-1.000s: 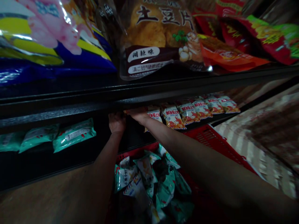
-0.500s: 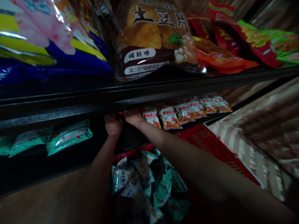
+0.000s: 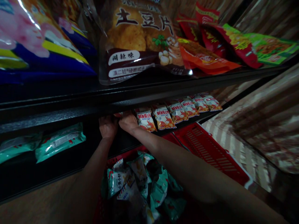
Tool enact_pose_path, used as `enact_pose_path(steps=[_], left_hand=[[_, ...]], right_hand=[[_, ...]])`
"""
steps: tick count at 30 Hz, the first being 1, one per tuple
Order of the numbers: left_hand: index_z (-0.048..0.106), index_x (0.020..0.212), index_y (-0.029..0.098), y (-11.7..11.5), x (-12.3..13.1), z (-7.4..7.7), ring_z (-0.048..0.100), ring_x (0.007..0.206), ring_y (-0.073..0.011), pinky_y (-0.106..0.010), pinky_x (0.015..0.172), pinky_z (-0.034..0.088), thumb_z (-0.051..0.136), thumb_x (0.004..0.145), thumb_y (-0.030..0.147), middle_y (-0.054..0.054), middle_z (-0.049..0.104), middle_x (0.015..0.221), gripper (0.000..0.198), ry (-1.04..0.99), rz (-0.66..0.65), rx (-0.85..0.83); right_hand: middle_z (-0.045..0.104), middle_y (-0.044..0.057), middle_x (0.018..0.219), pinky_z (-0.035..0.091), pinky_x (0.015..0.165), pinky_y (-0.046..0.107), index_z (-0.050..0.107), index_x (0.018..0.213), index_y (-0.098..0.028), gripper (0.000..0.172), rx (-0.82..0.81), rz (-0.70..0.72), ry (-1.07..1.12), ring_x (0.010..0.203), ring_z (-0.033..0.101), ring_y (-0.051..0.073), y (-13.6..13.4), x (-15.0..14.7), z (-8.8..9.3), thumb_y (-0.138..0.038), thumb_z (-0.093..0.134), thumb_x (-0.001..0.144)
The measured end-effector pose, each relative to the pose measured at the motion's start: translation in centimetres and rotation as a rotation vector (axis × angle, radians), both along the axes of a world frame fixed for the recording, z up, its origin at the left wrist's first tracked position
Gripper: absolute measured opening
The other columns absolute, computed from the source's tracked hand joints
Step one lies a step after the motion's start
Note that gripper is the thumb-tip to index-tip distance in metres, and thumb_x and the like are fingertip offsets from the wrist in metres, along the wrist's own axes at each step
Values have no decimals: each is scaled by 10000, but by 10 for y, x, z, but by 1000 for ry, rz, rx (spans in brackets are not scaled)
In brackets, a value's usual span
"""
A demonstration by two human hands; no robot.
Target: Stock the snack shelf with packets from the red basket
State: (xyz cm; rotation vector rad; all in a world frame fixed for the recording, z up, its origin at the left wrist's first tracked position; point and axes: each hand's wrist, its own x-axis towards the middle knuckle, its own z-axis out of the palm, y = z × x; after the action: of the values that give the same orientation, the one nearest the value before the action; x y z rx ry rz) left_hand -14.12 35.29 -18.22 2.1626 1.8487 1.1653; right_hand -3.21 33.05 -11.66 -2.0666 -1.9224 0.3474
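Both of my hands reach under the upper shelf to the back of the lower black shelf. My left hand (image 3: 107,127) is curled, with its fingertips in shadow; what it grips is hidden. Close on its right, my right hand (image 3: 128,120) is bent around a snack packet (image 3: 117,115), of which only a small red and white edge shows at the fingers. Beside my right wrist begins a row of white and orange snack packets with red lettering (image 3: 145,119), leaning side by side. Left of my left hand lies a teal snack packet (image 3: 61,141).
Below my forearms stands a red basket (image 3: 115,160) holding several teal and white packets (image 3: 159,188). Another red basket (image 3: 210,152) is at the right. The upper shelf edge (image 3: 140,88) overhangs my hands and carries a large potato chip bag (image 3: 135,40) and other bags.
The view has shifted slightly, so shelves and packets appear further left. My hands stay close together at the back of the lower shelf, with little change in their grip.
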Motion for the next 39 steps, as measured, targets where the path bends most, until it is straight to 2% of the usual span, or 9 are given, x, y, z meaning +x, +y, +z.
enact_pose_path(steps=[5,10,17,21,26,30,34,39], left_hand=[[574,722,190,0,0,-2,563,910,-296,-447,844,460,502,773,241,-128,619,841,101,-23,11,17],[574,716,188,-2,1,1,556,910,-302,-454,835,459,497,752,224,-134,615,853,92,-22,8,-24],[575,754,175,-3,1,3,554,943,-307,-456,873,440,474,769,218,-151,614,882,111,-43,-6,-45],[591,818,155,-2,0,4,568,960,-301,-455,918,427,468,793,214,-155,630,896,139,-53,-1,-60],[610,997,129,-4,1,8,575,1000,-307,-451,915,442,484,800,227,-162,651,1011,254,-66,14,-80],[611,1081,120,-6,2,11,565,1057,-306,-447,947,432,481,814,218,-174,643,1097,313,-77,9,-62],[635,1029,103,-10,0,13,575,1047,-307,-449,947,436,494,797,197,-178,656,1054,288,-93,24,-59],[652,1019,112,-26,-3,17,575,1089,-285,-436,990,424,455,739,72,-155,664,1057,344,-64,-90,-67]], right_hand=[[627,196,1168,501,916,351,612,1135,-95,422,-48,-64,12,1144,583,289,-10,-4,10,-370,446,861],[614,189,1194,507,901,381,603,1141,-121,409,-57,-74,5,1133,589,299,-15,-8,20,-381,454,863],[615,203,1182,501,907,408,619,1111,-120,428,-57,-78,20,1165,565,318,-13,-8,15,-419,437,865],[608,189,1200,481,940,399,620,1114,-133,394,-38,-68,-3,1196,541,310,-12,-7,12,-384,456,859],[558,182,1276,488,927,392,534,1256,-136,444,1,-62,15,1170,560,295,-20,-9,17,-329,456,864],[520,159,1331,470,969,377,483,1322,-159,483,76,-28,46,1205,538,276,-39,-9,21,-215,461,843],[370,156,1471,425,1042,386,437,1375,-152,579,110,31,111,1292,460,270,-74,-10,15,-106,451,798],[328,165,1499,337,1130,363,436,1381,-94,599,68,119,250,1370,358,247,-124,-14,2,-66,448,784]])
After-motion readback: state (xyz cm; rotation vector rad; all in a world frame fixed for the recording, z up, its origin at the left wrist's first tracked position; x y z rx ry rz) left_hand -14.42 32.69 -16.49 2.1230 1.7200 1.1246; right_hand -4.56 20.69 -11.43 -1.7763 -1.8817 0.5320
